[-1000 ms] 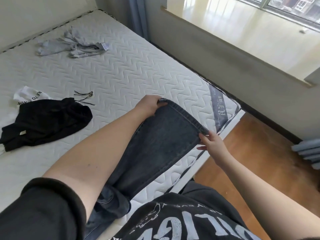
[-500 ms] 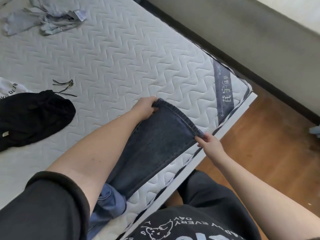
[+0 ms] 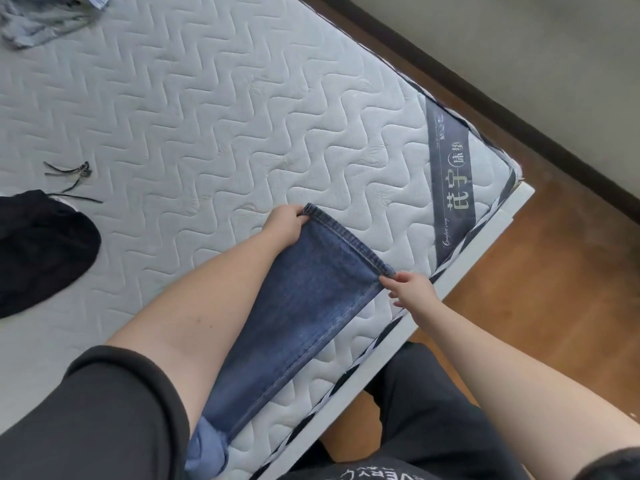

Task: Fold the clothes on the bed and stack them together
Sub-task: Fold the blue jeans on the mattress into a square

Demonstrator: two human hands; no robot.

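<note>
Mattress [image 3: 242,109], jeans [image 3: 311,306] hem (denim) between pinching fingers [image 3: 389,280]

Quilted mattress [image 3: 242,109] (jeans [image 3: 304,306], black garment [image 3: 41,251])

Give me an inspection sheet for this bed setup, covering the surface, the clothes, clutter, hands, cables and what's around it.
Surface: white quilted mattress, bare, with a dark label band near the corner.
Job's things: blue jeans laid along the near edge, hem end held flat; black garment bunched at left; grey garment crumpled at top left. No folded stack seen.
Clutter: thin dark cords loose beside the black garment.
Hands: left hand has a grip on the far hem corner; right hand pinches the near hem corner.
Cables: nothing seen.
Surroundings: wooden floor to the right, dark skirting board along a wall.
</note>
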